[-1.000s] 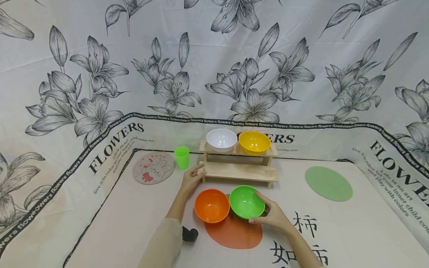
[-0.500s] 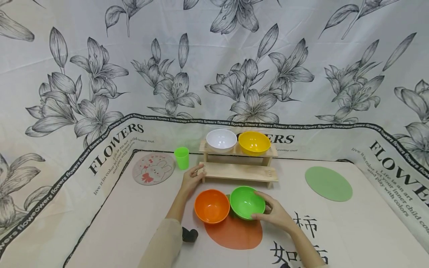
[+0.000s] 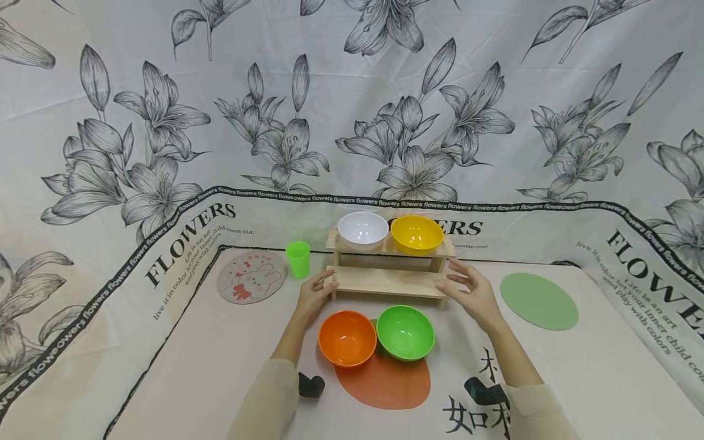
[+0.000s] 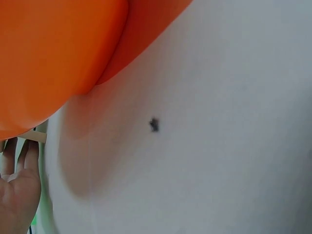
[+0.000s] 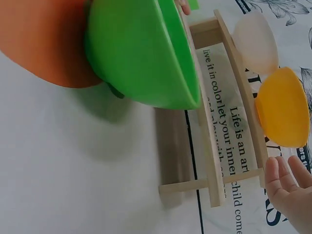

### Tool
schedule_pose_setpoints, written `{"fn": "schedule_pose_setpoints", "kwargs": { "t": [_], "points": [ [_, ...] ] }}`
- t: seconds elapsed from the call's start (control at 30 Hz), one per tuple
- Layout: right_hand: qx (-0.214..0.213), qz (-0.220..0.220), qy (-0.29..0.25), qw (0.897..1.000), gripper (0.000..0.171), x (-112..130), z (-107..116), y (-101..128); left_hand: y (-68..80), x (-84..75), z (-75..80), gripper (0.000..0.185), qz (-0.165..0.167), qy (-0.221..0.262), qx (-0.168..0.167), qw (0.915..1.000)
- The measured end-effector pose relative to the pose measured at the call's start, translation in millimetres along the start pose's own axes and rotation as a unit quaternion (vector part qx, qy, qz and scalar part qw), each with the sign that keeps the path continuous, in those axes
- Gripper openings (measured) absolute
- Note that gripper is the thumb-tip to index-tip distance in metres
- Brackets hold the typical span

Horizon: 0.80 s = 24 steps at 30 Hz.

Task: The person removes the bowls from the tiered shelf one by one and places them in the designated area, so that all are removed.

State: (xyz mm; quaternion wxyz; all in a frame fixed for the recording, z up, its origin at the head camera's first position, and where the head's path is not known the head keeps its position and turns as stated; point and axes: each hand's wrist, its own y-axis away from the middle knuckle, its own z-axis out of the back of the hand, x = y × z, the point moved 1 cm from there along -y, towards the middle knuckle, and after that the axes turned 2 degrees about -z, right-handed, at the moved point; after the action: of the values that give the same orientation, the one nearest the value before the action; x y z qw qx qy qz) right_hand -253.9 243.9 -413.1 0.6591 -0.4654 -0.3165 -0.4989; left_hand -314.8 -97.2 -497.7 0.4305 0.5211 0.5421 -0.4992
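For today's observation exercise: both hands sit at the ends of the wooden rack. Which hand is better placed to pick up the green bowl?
Probably the right hand: open, empty, on the green bowl's side. The left hand touches the wooden rack, beyond the orange bowl.

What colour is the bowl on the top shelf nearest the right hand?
Yellow. The bowl sits on the wooden rack's top shelf, beside the white bowl; the head view shows it best.

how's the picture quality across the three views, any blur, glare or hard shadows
Head view: sharp and evenly lit, no glare, only faint shadows under the green bowl and orange bowl. Left wrist view: soft, the orange bowl fills the corner as a blur, the left hand cut off at the edge. Right wrist view: fairly sharp, tilted sideways, a soft shadow beside the wooden rack.
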Motion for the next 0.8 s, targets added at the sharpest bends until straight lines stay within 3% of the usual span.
{"fn": "schedule_pose_setpoints", "kwargs": {
  "t": [0.33,0.47,0.7,0.8],
  "points": [
    [0.006,-0.032,0.015,0.999,0.080,8.7,12.6,-40.1,-5.3,12.1,0.5,0.045,-0.004,-0.007,-0.018,0.9998],
    [0.023,-0.044,0.014,0.999,0.086,10.7,10.3,-53.2,-4.2,9.6,1.8,0.046,-0.005,-0.009,-0.008,0.9999],
    [0.039,-0.036,-0.009,0.999,0.086,9.7,3.0,-70.6,5.6,-8.9,-1.6,0.045,-0.003,-0.019,0.000,0.9998],
    [0.039,-0.035,0.003,0.999,0.087,9.8,-1.1,-76.6,2.9,-4.5,-0.6,0.045,-0.005,-0.015,-0.001,0.9999]
  ]
}}
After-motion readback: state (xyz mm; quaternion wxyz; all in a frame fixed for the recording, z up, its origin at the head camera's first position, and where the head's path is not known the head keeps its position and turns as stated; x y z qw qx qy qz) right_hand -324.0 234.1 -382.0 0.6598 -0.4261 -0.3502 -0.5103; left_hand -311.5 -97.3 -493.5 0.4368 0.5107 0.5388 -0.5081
